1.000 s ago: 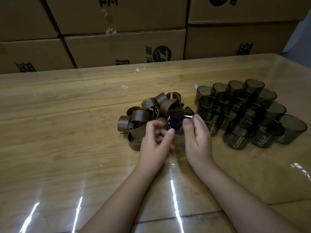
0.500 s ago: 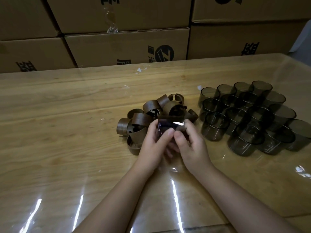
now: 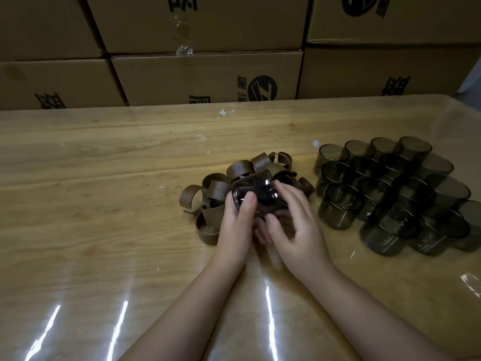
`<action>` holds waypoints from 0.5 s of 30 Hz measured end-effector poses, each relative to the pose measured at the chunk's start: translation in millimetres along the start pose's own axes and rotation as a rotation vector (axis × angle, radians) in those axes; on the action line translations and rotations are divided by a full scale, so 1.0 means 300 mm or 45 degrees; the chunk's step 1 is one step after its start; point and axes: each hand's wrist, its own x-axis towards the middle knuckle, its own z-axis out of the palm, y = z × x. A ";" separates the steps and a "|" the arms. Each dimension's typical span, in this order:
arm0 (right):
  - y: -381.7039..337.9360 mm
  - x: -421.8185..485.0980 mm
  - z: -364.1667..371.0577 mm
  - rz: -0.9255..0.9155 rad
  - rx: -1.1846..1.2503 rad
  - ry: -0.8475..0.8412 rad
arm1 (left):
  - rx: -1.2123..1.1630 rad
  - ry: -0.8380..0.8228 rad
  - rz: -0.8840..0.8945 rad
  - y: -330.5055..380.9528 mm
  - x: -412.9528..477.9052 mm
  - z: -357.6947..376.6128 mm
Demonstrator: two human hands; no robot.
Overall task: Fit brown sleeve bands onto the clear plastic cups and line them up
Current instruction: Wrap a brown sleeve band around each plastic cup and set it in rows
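Both hands hold one smoky clear plastic cup on its side, just above the table's middle. My left hand grips its left rim with the thumb on top. My right hand wraps its fingers over the cup's right side, where a brown sleeve band seems to sit, mostly hidden by the fingers. A heap of loose brown sleeve bands lies right behind and left of the hands. Several bare clear cups stand bunched in rows at the right.
The wooden table carries a glossy transparent cover with glare streaks near me. Stacked cardboard boxes form a wall along the table's far edge. The table's right corner shows at the upper right.
The cup has turned in my hands, its mouth tilting more to the left. My right hand's fingers have slid further over the cup. The view has shifted slightly closer.
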 end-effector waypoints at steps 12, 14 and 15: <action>-0.018 -0.023 -0.012 -0.074 -0.011 -0.058 | 0.058 0.045 0.066 -0.024 0.004 0.000; -0.021 -0.022 -0.011 -0.107 -0.006 -0.049 | 0.108 0.062 0.059 -0.026 0.008 -0.001; -0.023 -0.019 -0.010 -0.119 -0.007 -0.042 | 0.123 0.064 0.057 -0.026 0.009 -0.002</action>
